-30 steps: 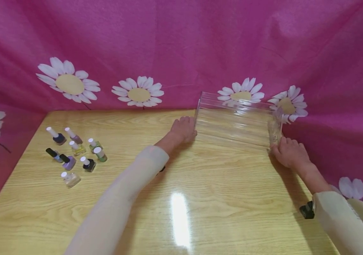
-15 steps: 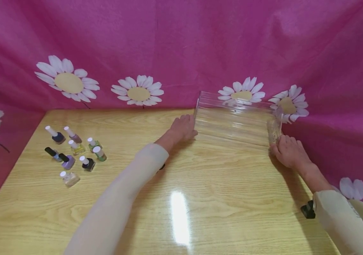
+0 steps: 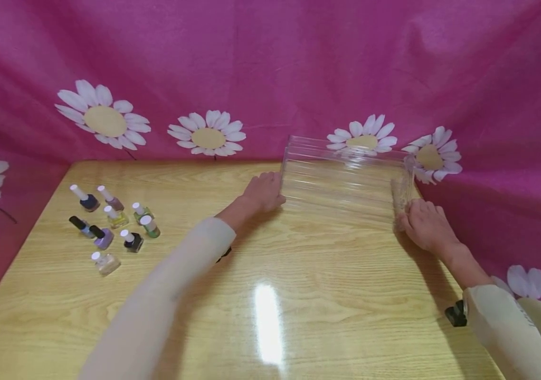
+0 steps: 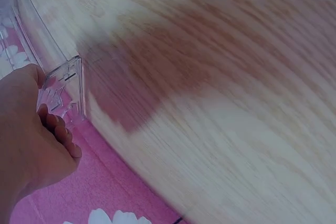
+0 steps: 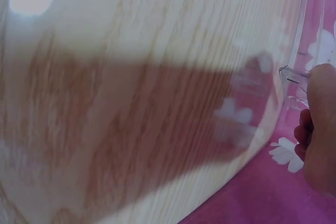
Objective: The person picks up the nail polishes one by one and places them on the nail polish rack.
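Clear organiser (image 3: pixel 343 182) sits between left hand (image 3: pixel 263 192) and right hand (image 3: pixel 423 226), both gripping its ends.

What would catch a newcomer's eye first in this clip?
Probably the clear plastic organizer at the far right of the wooden table, gripped at its ends by the left hand and right hand. Next, the cluster of nail polish bottles standing at the table's left, and the pink daisy-print cloth draped behind.
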{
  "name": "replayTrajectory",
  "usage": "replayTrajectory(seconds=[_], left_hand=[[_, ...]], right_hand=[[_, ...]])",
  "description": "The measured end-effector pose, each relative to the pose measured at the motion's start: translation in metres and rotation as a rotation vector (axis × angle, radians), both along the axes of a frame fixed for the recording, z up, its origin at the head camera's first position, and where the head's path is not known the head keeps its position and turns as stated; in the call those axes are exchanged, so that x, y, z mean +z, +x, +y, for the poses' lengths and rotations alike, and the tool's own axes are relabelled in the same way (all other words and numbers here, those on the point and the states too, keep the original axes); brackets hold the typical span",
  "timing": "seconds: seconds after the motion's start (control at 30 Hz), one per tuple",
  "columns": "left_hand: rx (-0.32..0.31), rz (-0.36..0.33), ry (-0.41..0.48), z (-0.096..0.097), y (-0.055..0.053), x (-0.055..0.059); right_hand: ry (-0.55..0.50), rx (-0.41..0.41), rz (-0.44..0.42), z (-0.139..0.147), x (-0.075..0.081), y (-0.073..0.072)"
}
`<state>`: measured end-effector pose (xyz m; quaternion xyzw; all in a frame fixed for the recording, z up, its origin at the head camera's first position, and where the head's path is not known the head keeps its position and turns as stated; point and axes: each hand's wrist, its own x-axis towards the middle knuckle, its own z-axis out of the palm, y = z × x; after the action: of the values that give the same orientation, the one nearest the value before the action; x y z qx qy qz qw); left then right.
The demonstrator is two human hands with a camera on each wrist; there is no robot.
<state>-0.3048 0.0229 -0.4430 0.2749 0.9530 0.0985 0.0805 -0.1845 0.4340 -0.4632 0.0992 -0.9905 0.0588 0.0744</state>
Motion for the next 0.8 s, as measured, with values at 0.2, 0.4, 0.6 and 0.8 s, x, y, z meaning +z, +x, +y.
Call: replayTrajectory(seconds=[0.2, 0.4, 0.6, 0.8], left_hand=[[0.015, 0.000, -0.001, -0.013, 0.002, 0.000], [0.012, -0.008, 0.037, -0.029, 0.007, 0.003], [0.050, 0.005, 0.058, -0.046, 0.016, 0.005], [0.085, 0.033, 0.067, -0.058, 0.023, 0.004]], right_hand=[[-0.008, 0.028, 0.010, -0.009, -0.002, -0.005], [-0.025, 0.043, 0.014, -0.022, 0.002, -0.007], [-0.011, 0.075, 0.029, -0.035, 0.004, -0.010], [-0.011, 0.084, 0.003, -0.046, 0.009, -0.014]])
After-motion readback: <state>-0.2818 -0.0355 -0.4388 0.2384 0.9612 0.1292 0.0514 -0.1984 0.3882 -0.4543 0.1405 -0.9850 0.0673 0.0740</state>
